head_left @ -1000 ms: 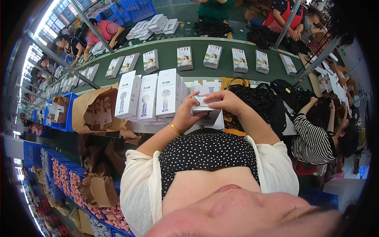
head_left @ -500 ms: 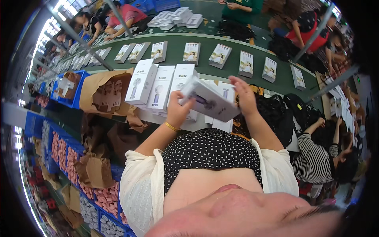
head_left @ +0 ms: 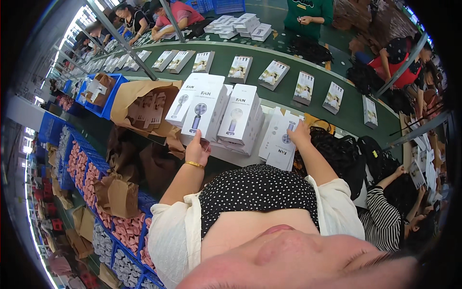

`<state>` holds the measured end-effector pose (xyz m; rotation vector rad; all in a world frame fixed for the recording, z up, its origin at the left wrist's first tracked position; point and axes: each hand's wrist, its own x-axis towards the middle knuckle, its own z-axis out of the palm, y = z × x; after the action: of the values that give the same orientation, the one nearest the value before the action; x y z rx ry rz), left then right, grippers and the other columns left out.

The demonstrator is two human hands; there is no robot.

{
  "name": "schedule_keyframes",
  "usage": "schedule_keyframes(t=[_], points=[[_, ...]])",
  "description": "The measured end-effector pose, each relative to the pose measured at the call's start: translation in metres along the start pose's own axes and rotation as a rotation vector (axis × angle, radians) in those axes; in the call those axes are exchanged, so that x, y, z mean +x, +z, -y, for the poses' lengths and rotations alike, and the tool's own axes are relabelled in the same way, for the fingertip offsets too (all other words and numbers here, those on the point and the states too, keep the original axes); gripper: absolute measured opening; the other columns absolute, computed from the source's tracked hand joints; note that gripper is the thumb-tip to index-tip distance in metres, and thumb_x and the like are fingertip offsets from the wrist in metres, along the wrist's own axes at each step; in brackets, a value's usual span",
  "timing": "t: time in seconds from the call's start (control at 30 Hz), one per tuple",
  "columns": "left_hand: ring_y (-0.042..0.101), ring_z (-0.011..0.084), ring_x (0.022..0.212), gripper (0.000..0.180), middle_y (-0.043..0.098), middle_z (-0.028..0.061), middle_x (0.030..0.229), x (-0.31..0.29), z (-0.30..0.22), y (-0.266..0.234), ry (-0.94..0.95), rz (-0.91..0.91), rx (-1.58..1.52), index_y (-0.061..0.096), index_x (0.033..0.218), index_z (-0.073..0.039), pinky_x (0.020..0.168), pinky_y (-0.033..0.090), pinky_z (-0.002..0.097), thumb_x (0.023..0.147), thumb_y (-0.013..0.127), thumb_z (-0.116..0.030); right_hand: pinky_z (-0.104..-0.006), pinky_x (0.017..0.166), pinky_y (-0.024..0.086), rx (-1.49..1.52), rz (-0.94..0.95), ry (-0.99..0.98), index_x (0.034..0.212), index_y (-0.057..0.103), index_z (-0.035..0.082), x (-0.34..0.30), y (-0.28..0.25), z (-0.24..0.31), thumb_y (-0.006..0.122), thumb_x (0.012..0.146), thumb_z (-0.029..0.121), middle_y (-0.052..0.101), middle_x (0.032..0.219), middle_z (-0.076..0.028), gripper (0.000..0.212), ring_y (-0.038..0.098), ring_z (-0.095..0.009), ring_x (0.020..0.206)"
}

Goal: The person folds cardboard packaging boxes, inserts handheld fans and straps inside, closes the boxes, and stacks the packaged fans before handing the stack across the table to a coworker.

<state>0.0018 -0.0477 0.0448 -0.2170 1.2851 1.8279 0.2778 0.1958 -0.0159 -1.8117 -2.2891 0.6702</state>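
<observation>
The left hand [head_left: 197, 150] grips the lower edge of a white box [head_left: 204, 111] at eleven o'clock. The right hand [head_left: 299, 135] lies flat on another box [head_left: 284, 139] at one o'clock. Stacking seems underway; next, square them. Beyond runs the green belt [head_left: 288, 65].

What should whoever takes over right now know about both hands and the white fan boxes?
Left hand: grips the lower edge of an upright white fan box in the standing row.
Right hand: rests on a flatter white fan box at the right end of the row.
Done: several boxes stand side by side on the work surface.
Left: the box under the right hand is not yet upright with the row.
Green conveyor carries spaced boxes behind.
</observation>
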Motion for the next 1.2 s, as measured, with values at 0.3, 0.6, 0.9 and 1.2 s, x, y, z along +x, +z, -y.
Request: schedule_keyframes(t=[0.3,0.6,0.9,1.2], points=[[0.047,0.0126,0.071,0.017,0.049,-0.0007,0.076,-0.018,-0.003,0.009,0.08,-0.157,0.09,0.05,0.088,-0.013,0.065,0.035,0.027,0.086,0.053,-0.03,-0.0418,0.087,0.043,-0.125,0.08,0.196,0.137,0.013,0.006,0.009,0.009,0.004,0.07,0.062,0.042,0.041,0.123,-0.021,0.101,0.045,-0.033,0.111],[0.041,0.0058,0.065,0.007,0.044,-0.0006,0.075,-0.021,0.012,0.03,0.913,0.373,0.493,0.047,0.083,-0.005,0.059,0.037,0.0195,0.084,0.054,-0.007,-0.0346,0.08,0.043,0.591,-0.319,-0.245,0.129,0.03,0.0,0.017,0.017,-0.022,0.05,0.083,0.007,0.052,0.105,-0.019,0.052,0.053,-0.028,0.096],[0.052,0.0142,0.084,0.027,0.057,0.0099,0.09,-0.008,0.035,0.117,0.502,0.651,0.767,0.049,0.097,0.003,0.075,0.042,0.0274,0.087,0.052,-0.022,-0.0245,0.06,0.04,0.911,-0.194,-0.693,0.095,0.046,0.004,-0.089,-0.054,0.054,0.051,0.077,0.001,0.047,0.079,-0.005,0.019,0.044,-0.011,0.066],[0.054,0.0074,0.071,0.024,0.059,0.0024,0.08,-0.02,0.055,0.145,0.571,0.707,0.63,0.052,0.1,-0.001,0.065,0.044,0.022,0.081,0.062,-0.012,-0.0227,0.067,0.038,1.173,-0.099,-0.522,0.094,0.041,0.005,-0.116,-0.066,0.07,0.042,0.074,-0.003,0.043,0.08,-0.002,0.022,0.041,-0.011,0.074]])
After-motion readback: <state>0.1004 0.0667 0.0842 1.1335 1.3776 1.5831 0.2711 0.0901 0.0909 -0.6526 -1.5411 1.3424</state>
